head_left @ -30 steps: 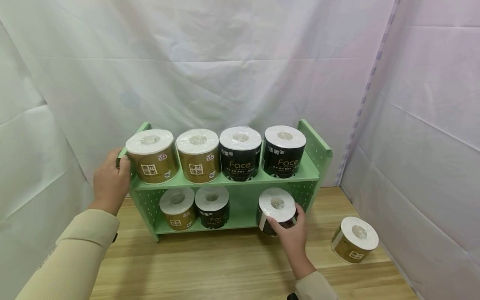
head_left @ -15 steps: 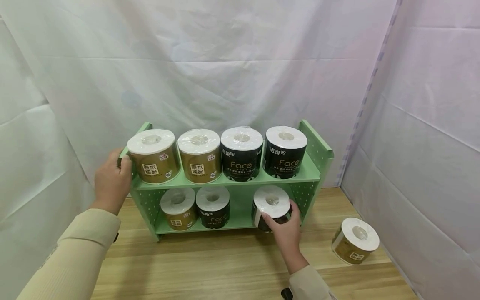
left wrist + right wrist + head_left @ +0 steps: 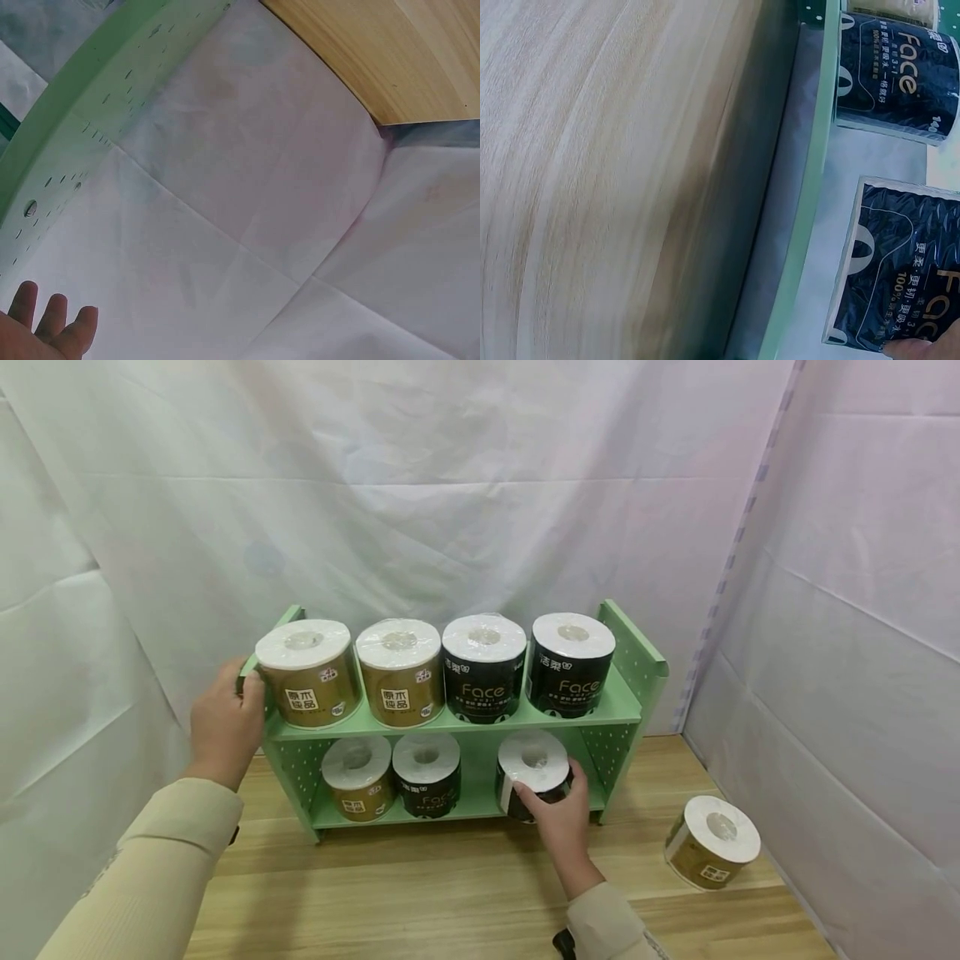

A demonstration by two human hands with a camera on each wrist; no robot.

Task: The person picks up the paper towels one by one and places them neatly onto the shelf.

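Note:
My right hand (image 3: 561, 814) grips a black-wrapped toilet paper roll (image 3: 534, 760) at the lower tier of a green two-tier shelf (image 3: 480, 727), thumb in front and fingers round its right side. In the right wrist view this toilet paper roll (image 3: 892, 262) stands just behind the shelf's front lip, my thumb (image 3: 909, 348) on its wrapper. To its left, across a gap, are a black roll (image 3: 426, 777) and a gold roll (image 3: 357, 781). My left hand (image 3: 225, 727) holds the upper edge of the shelf's left side panel; its fingertips (image 3: 54, 319) show beside the perforated panel (image 3: 90, 127).
Along the top tier stand two gold rolls (image 3: 307, 677) on the left and two black rolls (image 3: 483, 672) on the right. Another gold roll (image 3: 711, 843) stands on the wooden table (image 3: 420, 893) to the right. White cloth (image 3: 420, 510) hangs behind and at both sides.
My right hand has moved left and slightly back with the black toilet paper roll, bringing it further onto the lower tier. My left hand keeps its hold on the shelf.

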